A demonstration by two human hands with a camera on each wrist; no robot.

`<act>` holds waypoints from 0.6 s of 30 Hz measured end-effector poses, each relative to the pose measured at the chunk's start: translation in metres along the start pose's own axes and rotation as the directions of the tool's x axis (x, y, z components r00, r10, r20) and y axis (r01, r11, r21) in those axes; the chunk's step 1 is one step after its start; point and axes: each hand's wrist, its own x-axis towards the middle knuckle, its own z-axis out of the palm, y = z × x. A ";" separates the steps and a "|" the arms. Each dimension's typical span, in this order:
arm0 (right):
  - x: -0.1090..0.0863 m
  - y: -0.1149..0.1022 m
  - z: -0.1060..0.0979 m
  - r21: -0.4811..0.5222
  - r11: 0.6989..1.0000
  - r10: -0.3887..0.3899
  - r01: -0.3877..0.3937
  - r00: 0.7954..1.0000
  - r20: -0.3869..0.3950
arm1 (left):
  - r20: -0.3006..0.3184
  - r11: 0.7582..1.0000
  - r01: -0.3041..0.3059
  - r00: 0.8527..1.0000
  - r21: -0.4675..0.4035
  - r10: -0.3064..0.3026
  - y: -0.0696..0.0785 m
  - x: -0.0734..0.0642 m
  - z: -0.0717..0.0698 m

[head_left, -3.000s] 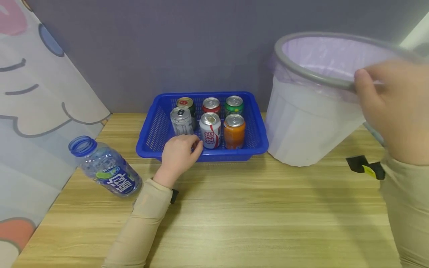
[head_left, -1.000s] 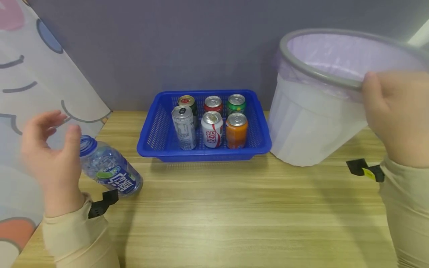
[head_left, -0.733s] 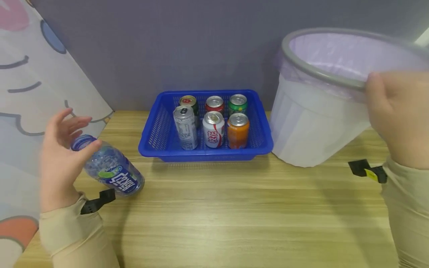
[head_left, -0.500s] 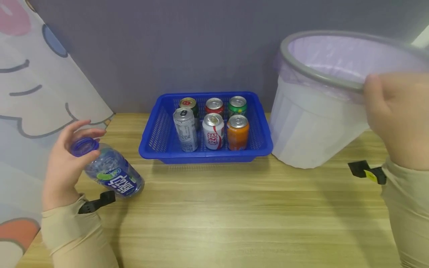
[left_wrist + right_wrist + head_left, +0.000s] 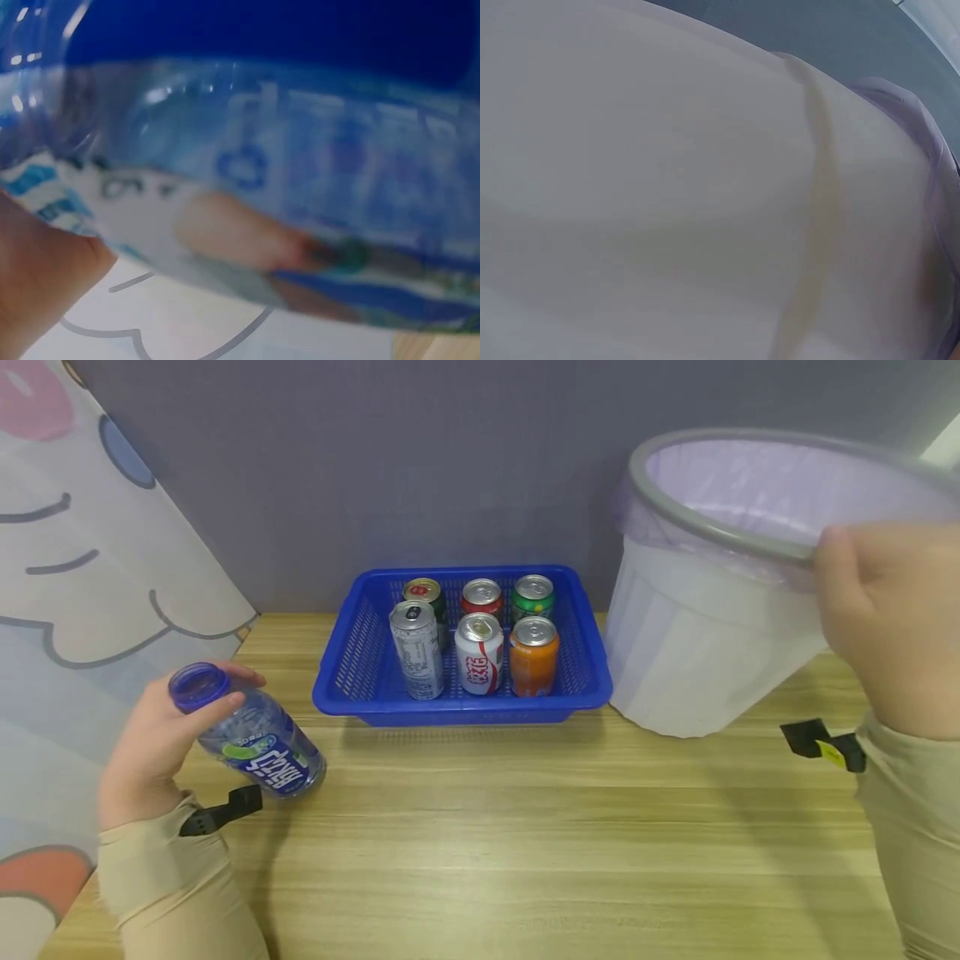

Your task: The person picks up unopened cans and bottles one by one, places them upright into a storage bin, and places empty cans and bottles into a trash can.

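Note:
At the left of the table, my left hand [image 5: 146, 743] holds a clear plastic bottle [image 5: 281, 764] below its blue, capless mouth, thumb on the near side and fingers behind. The bottle stands tilted in the head view, its blue label facing me. It fills most of the left wrist view, where a fingertip [image 5: 240, 232] shows through the clear plastic [image 5: 187, 112]. On the right, my right hand [image 5: 892, 618] grips the grey rim of a white trash can [image 5: 675, 635] lined with a purple bag. The can's pale wall [image 5: 667, 150] takes up the right wrist view.
A blue perforated basket [image 5: 337, 700] sits mid-table against the grey partition [image 5: 450, 460]. In it stand several drink cans, including a tall silver can [image 5: 418, 656], a white can [image 5: 478, 660] and an orange can [image 5: 534, 664]. A cartoon-printed sheet [image 5: 90, 577] borders the left.
My left hand has left the tall silver can in the basket, moved left to the bottle and closed round its upper part. My right hand stays on the trash can's rim.

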 end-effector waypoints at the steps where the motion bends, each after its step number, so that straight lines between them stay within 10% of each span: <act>1: 0.000 0.000 0.000 -0.005 1.000 -0.005 0.005 1.000 0.000 | 0.002 1.000 -0.003 1.000 -0.022 0.003 0.000 0.000 0.001; 8: 0.000 -0.001 -0.002 -0.018 1.000 0.014 -0.014 1.000 0.007 | -0.099 0.991 0.054 0.993 -0.121 -0.066 0.003 0.002 0.004; 18: -0.001 -0.003 -0.002 -0.023 1.000 0.015 -0.015 1.000 0.006 | -0.345 0.949 -0.017 0.933 -0.313 -0.097 0.015 0.003 0.013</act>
